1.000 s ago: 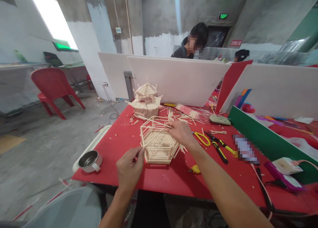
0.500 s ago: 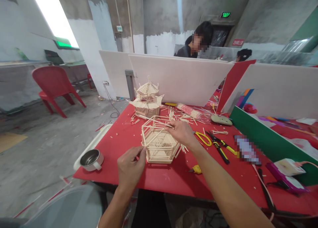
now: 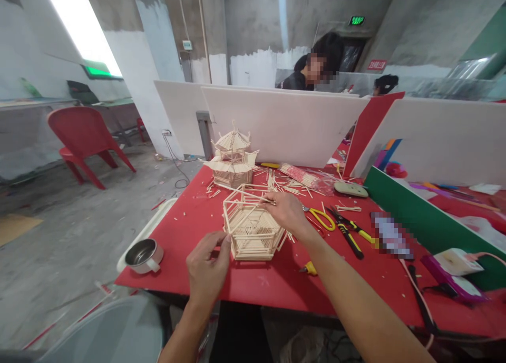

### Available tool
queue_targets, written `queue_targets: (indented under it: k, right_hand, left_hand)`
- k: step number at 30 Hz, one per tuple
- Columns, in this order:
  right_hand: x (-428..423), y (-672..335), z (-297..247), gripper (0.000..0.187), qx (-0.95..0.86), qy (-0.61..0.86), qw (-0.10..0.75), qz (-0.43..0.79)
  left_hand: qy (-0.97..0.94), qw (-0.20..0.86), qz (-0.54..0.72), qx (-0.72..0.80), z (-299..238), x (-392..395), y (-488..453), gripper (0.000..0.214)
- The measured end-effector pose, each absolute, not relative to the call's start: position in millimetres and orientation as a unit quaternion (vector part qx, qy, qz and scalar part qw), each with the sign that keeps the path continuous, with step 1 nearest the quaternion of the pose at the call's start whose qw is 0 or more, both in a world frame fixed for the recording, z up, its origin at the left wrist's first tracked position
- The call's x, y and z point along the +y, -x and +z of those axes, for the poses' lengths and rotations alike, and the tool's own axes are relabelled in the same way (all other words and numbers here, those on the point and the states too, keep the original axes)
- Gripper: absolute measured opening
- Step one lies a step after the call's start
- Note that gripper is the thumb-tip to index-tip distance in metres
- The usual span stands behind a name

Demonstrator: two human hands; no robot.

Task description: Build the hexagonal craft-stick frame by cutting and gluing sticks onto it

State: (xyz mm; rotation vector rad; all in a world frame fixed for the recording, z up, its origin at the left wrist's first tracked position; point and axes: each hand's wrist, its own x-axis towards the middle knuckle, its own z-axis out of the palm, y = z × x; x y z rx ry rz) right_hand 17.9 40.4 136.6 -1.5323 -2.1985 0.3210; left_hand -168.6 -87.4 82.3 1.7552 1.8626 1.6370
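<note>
"Any containers about?"

"A metal mug (image 3: 156, 255) with a pale handle, near the left edge of the red worktop (image 3: 174, 252); I can't make out what's in it. Behind, a clear bag (image 3: 302, 176) holds a bundle of sticks, loose ones strewn beside it. A grey tub (image 3: 114, 326) sits below the front edge, contents unreadable."

"And the piece in hand?"

"The six-sided stick frame (image 3: 255, 228), open-topped, upright on the worktop between both hands, just in front of the stick pagoda (image 3: 233, 172)."

"How's the grip?"

"Left hand (image 3: 207, 263): thumb and forefinger pinched together on the frame's near-left corner. Right hand (image 3: 288, 213): fingertips pinching a thin stick (image 3: 266, 200) above the far-right part of the rim."

"Room to move?"

"Red surface runs from the mug to the left hand. The right is tighter: scissors (image 3: 324, 221) and pliers (image 3: 348, 239) lie beside that forearm, a yellow tool (image 3: 310, 268) partly under it, and a green board (image 3: 419, 221) stands farther right."
</note>
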Motion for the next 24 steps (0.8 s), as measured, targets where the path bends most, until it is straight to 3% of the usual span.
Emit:
queue_targets:
  k: [24]
  right_hand:
    - [38.1,-14.5,137.0,0.019,-0.784,0.577,0.206,0.102]
  left_hand:
    - [-0.604,0.023,0.518,0.605,89.1,-87.1,167.4,0.016]
